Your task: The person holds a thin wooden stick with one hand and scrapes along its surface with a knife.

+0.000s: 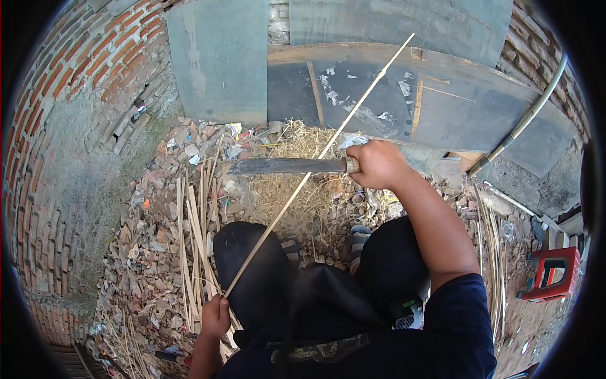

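Observation:
My right hand [377,164] is wrapped round the wooden handle of a long machete [287,165], whose dark blade points left, level across the middle of the view. A long pale bamboo strip [278,218] runs diagonally from the lower left to the upper right and crosses the blade. Its lower end is pinched in my left hand [216,317], beside my left knee. The strip's far end reaches up in front of the grey boards. Whether blade and strip touch, I cannot tell.
Split bamboo strips [196,246] lie left of my legs, more strips [491,252] at the right. Shavings [297,145] and rubble cover the ground ahead. Grey boards [221,63] and a brick wall [47,158] stand around. A red stool [555,275] is far right, a pole [524,120] leans behind.

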The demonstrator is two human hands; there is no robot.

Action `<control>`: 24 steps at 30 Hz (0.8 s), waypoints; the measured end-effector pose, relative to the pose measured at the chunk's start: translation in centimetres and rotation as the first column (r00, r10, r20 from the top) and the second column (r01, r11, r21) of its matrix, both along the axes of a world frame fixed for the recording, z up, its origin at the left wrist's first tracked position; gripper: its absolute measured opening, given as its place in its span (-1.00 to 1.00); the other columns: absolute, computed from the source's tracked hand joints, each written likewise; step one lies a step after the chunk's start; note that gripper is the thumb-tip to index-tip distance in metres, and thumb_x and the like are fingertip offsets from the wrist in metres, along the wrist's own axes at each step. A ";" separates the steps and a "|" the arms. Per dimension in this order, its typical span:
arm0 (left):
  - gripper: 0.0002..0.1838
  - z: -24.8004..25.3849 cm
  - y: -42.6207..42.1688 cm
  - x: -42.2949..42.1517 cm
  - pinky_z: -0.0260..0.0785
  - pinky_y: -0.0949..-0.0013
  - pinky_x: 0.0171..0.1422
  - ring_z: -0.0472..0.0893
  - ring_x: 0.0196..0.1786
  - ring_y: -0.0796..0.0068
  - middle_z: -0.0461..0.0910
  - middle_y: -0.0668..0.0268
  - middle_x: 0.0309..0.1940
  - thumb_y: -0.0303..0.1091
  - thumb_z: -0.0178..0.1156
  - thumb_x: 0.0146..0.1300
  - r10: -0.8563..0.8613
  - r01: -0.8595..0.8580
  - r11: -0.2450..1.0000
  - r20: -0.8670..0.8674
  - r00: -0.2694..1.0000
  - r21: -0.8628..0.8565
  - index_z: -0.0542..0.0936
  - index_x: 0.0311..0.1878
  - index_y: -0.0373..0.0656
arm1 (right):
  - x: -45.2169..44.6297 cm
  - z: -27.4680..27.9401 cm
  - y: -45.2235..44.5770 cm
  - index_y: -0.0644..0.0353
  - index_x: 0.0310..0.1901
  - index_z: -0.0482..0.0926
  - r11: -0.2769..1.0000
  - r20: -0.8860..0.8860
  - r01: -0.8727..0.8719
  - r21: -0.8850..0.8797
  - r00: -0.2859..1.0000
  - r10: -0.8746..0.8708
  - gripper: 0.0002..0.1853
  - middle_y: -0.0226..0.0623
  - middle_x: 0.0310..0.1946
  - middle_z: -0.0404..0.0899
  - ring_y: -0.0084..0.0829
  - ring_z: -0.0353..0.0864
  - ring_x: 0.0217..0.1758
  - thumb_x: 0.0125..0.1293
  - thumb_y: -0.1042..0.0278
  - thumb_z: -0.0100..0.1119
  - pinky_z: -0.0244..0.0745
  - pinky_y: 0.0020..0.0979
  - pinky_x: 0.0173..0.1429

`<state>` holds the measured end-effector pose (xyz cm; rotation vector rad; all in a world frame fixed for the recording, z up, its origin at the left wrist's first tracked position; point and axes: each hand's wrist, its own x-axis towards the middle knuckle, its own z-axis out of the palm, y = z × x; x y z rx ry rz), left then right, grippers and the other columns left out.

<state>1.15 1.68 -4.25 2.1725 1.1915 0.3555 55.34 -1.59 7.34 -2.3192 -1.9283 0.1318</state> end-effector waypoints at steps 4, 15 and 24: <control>-0.49 -0.4 0.2 -0.2 0.32 0.04 -0.38 0.55 -0.49 -0.14 0.45 -0.02 -0.63 -0.05 -0.02 0.61 0.012 -0.013 1.000 -0.025 1.000 -0.023 0.44 -0.41 -0.28 | 0.4 -0.9 0.6 0.06 -0.17 0.67 0.999 -0.060 0.032 0.004 0.998 -0.032 -0.74 -0.09 -0.37 0.73 0.02 0.76 -0.18 0.12 0.17 0.29 0.65 0.02 -0.03; -0.55 -1.3 -0.3 0.2 0.33 -0.02 -0.42 0.57 -0.50 -0.25 0.49 -0.07 -0.62 -0.12 0.01 0.59 0.038 -0.029 0.994 -0.080 0.996 0.103 0.42 -0.40 -0.26 | 3.1 -2.6 2.3 0.07 -0.11 0.69 0.969 -0.243 0.241 0.061 0.945 -0.220 -0.72 -0.11 -0.31 0.75 0.02 0.76 -0.11 0.16 0.19 0.27 0.65 0.01 0.04; -0.54 1.1 1.1 0.2 0.31 0.01 -0.44 0.55 -0.50 -0.25 0.47 -0.07 -0.63 -0.13 0.02 0.60 -0.050 0.050 0.999 -0.081 0.995 0.005 0.40 -0.41 -0.27 | 0.0 -1.6 1.3 0.13 -0.17 0.70 1.000 -0.074 0.005 -0.026 0.997 -0.007 -0.71 0.02 -0.39 0.70 0.11 0.71 -0.21 0.09 0.20 0.32 0.61 0.03 -0.05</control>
